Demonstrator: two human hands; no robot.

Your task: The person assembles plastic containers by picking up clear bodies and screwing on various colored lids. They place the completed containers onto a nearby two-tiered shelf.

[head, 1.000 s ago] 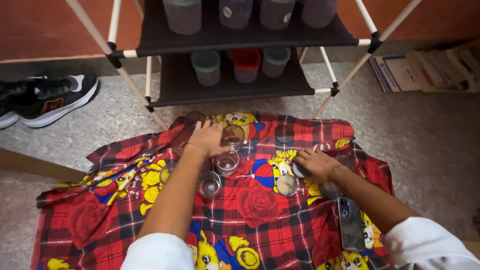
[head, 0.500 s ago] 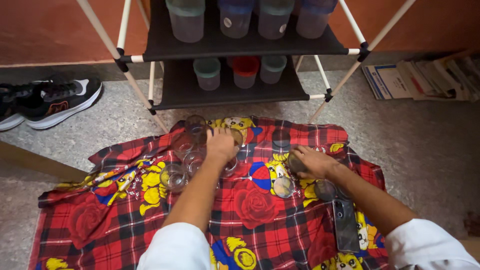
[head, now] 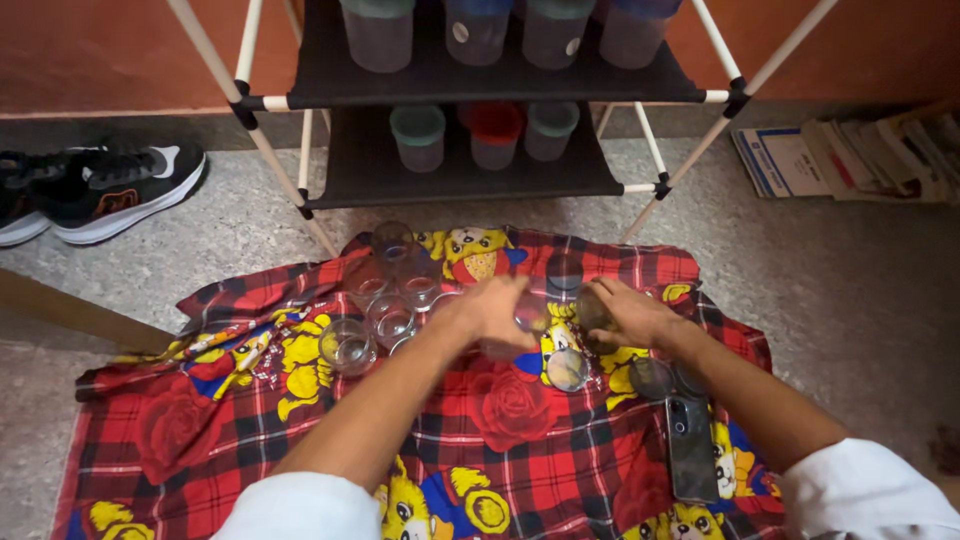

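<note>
A speckled grey stone floor (head: 830, 290) fills the view, meeting an orange-brown wall (head: 110, 50) at twelve o'clock. Spread on the floor is a soft, rumpled cloth (head: 200, 420), red and black plaid printed with red roses and yellow cartoon bears.

At twelve o'clock stands a light rack (head: 450, 170) with white tube legs and black fabric shelves. Its lower shelf carries three cloudy plastic tubs with green and red lids (head: 490, 135); the upper shelf holds larger lidded tubs, cut off by the frame. At ten o'clock lies a black sneaker with a white sole (head: 115, 190). At two o'clock a stack of papers and booklets (head: 850, 155) rests on the floor.

A cluster of clear, round drinking glasses (head: 385, 300) stands upright on the cloth at eleven o'clock from the centre, close together.

Both arms reach forward in white sleeves. The left hand (head: 495, 312) is curled around a clear glass (head: 530, 312) at the centre of the cloth. The right hand (head: 630, 315), just beside it at three o'clock, grips another glass (head: 592, 308). More glasses (head: 567, 370) sit just below the hands. A dark, flat smartphone (head: 692, 445) lies on the cloth at five o'clock, beside the right forearm.
</note>
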